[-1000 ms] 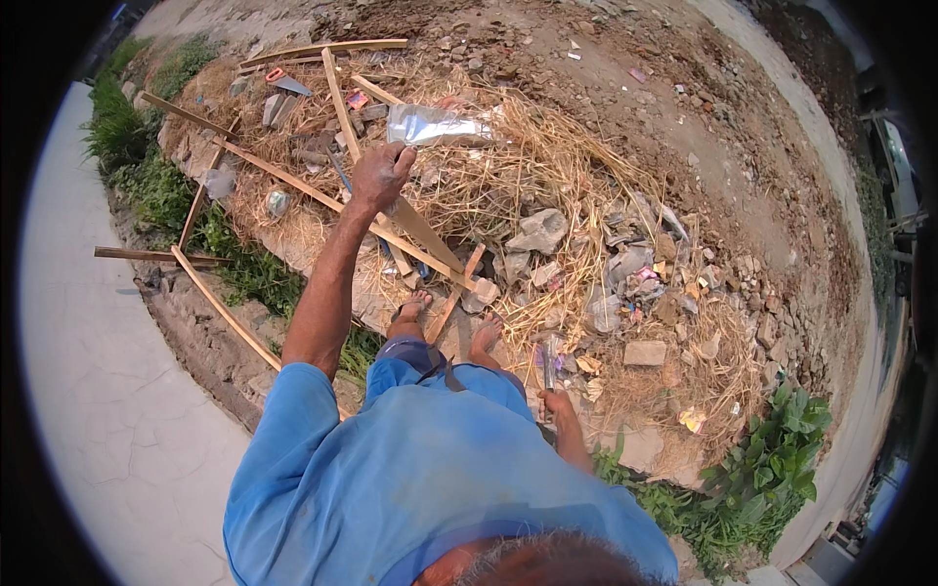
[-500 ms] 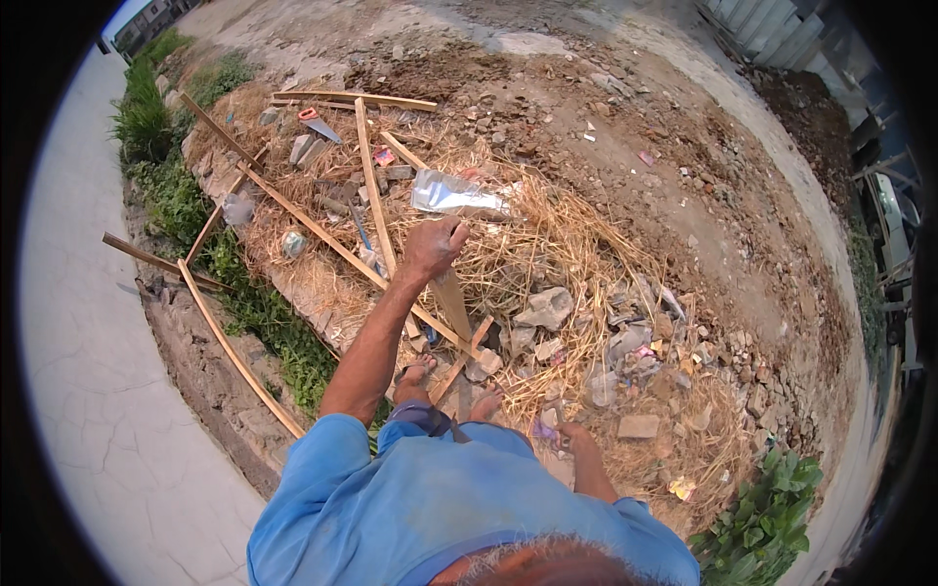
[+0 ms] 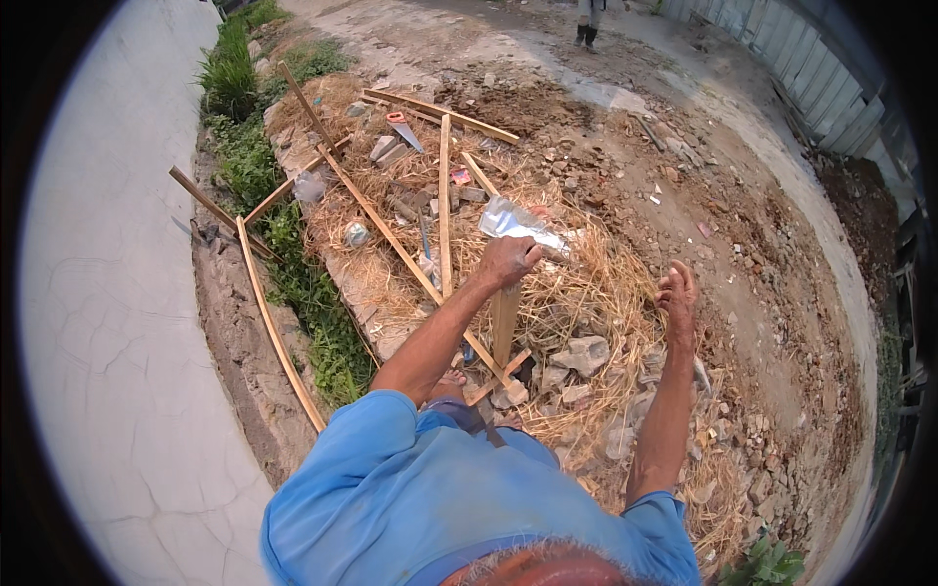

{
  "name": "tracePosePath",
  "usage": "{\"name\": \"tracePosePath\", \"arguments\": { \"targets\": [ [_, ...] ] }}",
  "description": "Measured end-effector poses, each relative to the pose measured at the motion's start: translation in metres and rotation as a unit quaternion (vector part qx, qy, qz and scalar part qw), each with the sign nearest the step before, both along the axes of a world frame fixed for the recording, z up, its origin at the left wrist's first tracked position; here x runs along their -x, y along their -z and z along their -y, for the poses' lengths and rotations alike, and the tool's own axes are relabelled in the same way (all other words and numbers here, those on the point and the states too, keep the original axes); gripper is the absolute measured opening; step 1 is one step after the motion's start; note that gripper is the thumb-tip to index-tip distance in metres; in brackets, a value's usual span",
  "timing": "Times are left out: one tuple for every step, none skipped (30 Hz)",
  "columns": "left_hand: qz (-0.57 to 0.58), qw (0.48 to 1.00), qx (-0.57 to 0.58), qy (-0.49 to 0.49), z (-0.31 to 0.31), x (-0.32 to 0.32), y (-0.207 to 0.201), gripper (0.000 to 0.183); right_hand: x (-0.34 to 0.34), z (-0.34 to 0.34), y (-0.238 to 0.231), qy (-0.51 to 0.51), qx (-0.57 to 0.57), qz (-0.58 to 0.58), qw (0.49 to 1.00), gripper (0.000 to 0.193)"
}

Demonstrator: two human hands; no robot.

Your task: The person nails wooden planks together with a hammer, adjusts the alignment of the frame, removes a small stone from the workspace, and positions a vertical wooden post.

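My left hand (image 3: 511, 262) is closed around the top of an upright wooden stake (image 3: 504, 327). The stake's lower end comes down by the crossing of a long wooden strip (image 3: 391, 234) and a shorter piece of wood (image 3: 486, 391). My right hand (image 3: 676, 293) is raised over the straw on the right, apart from the stake. Its fingers are curled in; what they hold, if anything, is too small to make out. Just beyond my left hand lies a shiny silver sheet (image 3: 513, 221).
A handsaw (image 3: 404, 130) with an orange handle lies on the rubble beyond. More wooden strips (image 3: 446, 195) cross the straw (image 3: 586, 293). Broken stones (image 3: 583, 355) are near my feet. Green plants (image 3: 293, 273) line the pale pavement (image 3: 117, 322). Another person's legs (image 3: 587, 29) show far off.
My right hand has risen from low beside my body to out over the straw. My left hand stays on the stake's top. The view has shifted, and a distant person has come into it.
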State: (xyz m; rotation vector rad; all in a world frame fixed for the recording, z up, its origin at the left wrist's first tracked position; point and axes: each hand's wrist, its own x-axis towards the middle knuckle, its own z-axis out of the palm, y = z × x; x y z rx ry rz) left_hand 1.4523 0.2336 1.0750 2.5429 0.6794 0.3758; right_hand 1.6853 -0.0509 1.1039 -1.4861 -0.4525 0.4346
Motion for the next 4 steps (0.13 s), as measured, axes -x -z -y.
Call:
{"name": "tracePosePath", "arguments": {
  "targets": [
    [-0.006, 1.000, -0.018, 0.006, -0.006, -0.007, -0.007, 0.047, -0.004, 0.011, 0.061, -0.026, 0.036, -0.017, 0.999, 0.044],
    [0.001, 1.000, -0.023, 0.000, -0.015, -0.016, -0.016, 0.047, -0.005, 0.019, 0.122, -0.046, 0.106, -0.015, 0.993, 0.044],
    [0.010, 1.000, -0.027, -0.004, -0.026, -0.022, -0.030, 0.048, -0.007, 0.029, 0.186, -0.086, 0.189, 0.062, 0.976, 0.046],
    [0.002, 0.999, -0.032, -0.034, -0.041, -0.009, -0.044, 0.054, -0.007, 0.024, 0.195, -0.095, 0.189, 0.058, 0.976, 0.046]
  ]
}}
